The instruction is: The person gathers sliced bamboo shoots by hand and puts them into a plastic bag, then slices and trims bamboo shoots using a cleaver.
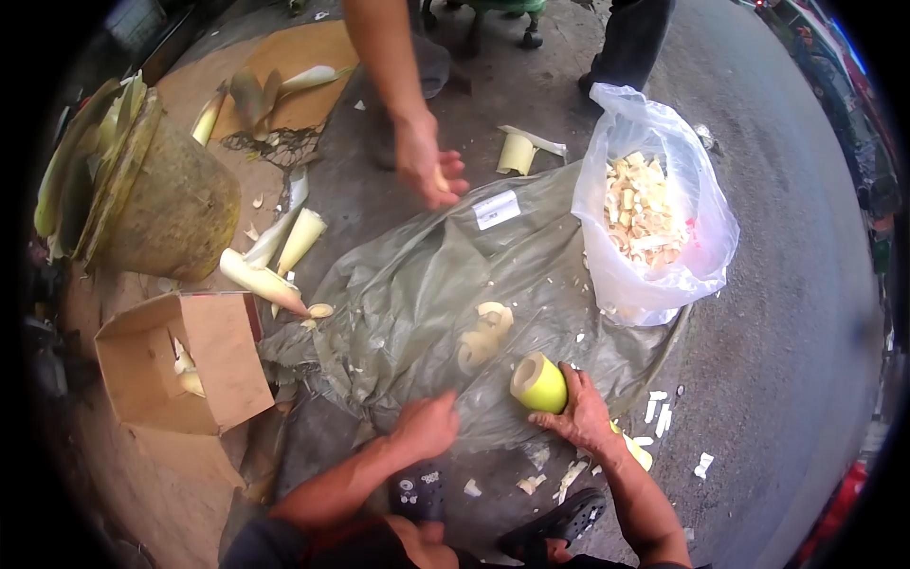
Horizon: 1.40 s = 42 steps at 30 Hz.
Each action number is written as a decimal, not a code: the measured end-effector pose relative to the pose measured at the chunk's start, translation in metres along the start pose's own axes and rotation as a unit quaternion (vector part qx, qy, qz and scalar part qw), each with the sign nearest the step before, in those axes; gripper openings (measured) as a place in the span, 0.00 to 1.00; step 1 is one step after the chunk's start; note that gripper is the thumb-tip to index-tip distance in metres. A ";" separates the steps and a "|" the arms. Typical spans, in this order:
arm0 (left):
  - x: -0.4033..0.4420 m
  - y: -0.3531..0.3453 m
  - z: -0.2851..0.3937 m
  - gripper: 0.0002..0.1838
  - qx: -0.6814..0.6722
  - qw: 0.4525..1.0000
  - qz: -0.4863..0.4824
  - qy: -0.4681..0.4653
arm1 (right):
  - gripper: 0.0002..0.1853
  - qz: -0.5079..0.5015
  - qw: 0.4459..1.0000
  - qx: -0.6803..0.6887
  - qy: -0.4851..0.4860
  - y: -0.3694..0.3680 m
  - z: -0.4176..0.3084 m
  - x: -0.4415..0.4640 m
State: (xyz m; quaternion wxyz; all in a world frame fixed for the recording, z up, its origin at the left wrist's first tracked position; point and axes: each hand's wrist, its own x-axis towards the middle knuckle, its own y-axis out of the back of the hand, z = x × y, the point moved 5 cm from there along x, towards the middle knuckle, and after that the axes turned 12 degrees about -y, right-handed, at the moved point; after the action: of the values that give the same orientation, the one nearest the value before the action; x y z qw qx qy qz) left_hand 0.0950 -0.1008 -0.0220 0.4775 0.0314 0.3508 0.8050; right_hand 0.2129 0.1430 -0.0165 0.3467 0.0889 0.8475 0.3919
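Nearest us, our left hand is blurred and curled, and we cannot tell whether its fingers hold anything. Beside it, we have our right hand's fingers wrapped around a yellow-green hollow piece by the grey plastic sheet; farther off we see pale curls on the sheet, a translucent bag of chopped pieces, and another person's hand.

Through the head camera I look forward and down, close over the left hand and right hand at lower centre.
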 end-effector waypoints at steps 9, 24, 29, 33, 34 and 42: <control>-0.013 0.021 0.021 0.11 0.043 0.997 -0.032 -0.051 | 0.52 0.036 0.998 -0.044 -0.010 -0.005 -0.010 -0.003; -0.060 0.007 0.031 0.09 0.091 0.989 -0.071 -0.097 | 0.46 0.121 0.991 -0.041 0.030 -0.029 -0.012 -0.013; -0.035 -0.005 0.037 0.09 0.053 0.990 -0.085 -0.100 | 0.42 0.150 0.986 -0.050 0.044 -0.034 -0.012 -0.015; -0.010 -0.017 0.041 0.08 0.034 0.991 -0.044 -0.119 | 0.45 0.156 0.984 -0.068 0.057 -0.039 -0.010 -0.018; -0.003 -0.019 0.044 0.08 0.032 0.991 -0.040 -0.122 | 0.47 0.157 0.983 -0.074 0.064 -0.040 -0.010 -0.020; 0.051 -0.030 0.048 0.09 0.031 0.991 -0.027 -0.125 | 0.48 0.214 0.969 -0.098 0.077 -0.044 -0.021 -0.027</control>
State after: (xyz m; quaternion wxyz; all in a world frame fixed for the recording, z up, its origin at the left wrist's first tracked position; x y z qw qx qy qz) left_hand 0.1080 -0.0261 -0.0179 0.5384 0.1375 0.3140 0.7698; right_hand 0.2249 0.0890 -0.0253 0.1957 0.2031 0.7906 0.5435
